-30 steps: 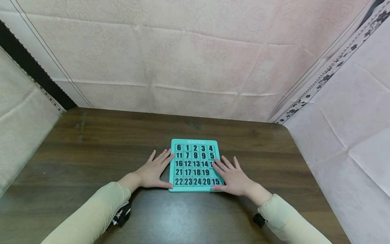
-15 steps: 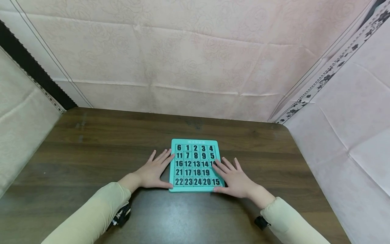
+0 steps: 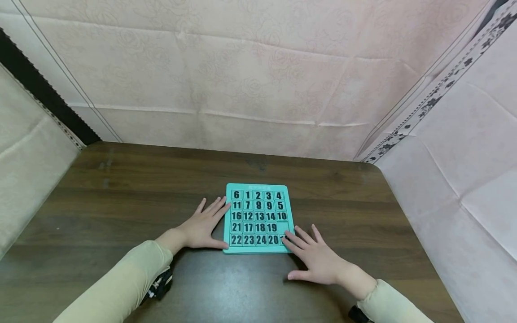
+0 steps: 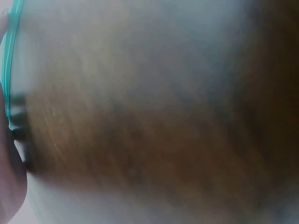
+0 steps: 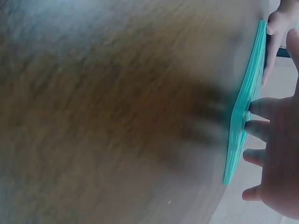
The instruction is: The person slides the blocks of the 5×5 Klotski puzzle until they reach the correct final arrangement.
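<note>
A turquoise number slide puzzle [image 3: 258, 187] lies flat on the wooden table, its black-numbered tiles in rows. One cell at the right end of the fourth row, beside the 19 tile, holds no tile. My left hand [image 3: 202, 229] rests along the puzzle's left edge, fingers spread and thumb at the lower left corner. My right hand [image 3: 319, 260] is at the lower right corner, its index and middle fingertips over the bottom-right tile and covering its number. The right thumb is off the board, below its front edge. In the right wrist view, the puzzle's edge [image 5: 243, 100] meets the fingertips.
The dark wooden table [image 3: 141, 188] spreads around the puzzle. A pale patterned cloth [image 3: 250, 89] hangs behind it, with more cloth at left and right. Black wrist devices [image 3: 159, 285] sit below the light green sleeves.
My right hand has slid down and toward the lower right, uncovering the 10 tile and now covering the 15 tile. Its thumb has left the board. The left hand stays in place.
</note>
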The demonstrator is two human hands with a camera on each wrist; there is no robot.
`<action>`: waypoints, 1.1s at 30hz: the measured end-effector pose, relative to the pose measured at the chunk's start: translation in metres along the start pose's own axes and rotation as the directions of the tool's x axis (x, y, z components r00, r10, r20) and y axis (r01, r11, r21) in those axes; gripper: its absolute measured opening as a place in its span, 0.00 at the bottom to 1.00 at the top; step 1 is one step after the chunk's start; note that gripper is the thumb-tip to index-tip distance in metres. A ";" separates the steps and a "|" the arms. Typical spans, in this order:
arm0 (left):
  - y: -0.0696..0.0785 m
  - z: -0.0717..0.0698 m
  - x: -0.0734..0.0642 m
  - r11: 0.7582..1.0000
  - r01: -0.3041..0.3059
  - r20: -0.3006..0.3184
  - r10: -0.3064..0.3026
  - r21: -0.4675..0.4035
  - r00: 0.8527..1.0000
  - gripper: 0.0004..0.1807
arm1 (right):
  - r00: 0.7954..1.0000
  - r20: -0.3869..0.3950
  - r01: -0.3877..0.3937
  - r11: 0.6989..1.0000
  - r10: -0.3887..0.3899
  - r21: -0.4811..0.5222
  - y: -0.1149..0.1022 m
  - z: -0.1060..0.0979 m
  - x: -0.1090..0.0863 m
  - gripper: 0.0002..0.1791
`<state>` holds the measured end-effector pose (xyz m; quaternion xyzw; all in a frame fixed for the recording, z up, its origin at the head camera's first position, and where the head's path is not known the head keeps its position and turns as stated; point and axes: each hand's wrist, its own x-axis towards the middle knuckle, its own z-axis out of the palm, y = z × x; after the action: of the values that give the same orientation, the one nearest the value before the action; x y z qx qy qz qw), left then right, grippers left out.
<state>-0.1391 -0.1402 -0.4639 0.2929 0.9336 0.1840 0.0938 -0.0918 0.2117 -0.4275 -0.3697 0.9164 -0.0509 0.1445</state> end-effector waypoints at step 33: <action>-0.003 0.002 0.001 1.000 0.010 0.011 -0.010 0.009 1.000 0.61 | 0.992 -0.076 0.093 0.994 -0.097 -0.049 0.003 -0.003 0.023 0.47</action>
<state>-0.1410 -0.1412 -0.4674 0.2897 0.9353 0.1776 0.0984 -0.1106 0.1978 -0.4309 -0.4137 0.9037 -0.0514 0.0973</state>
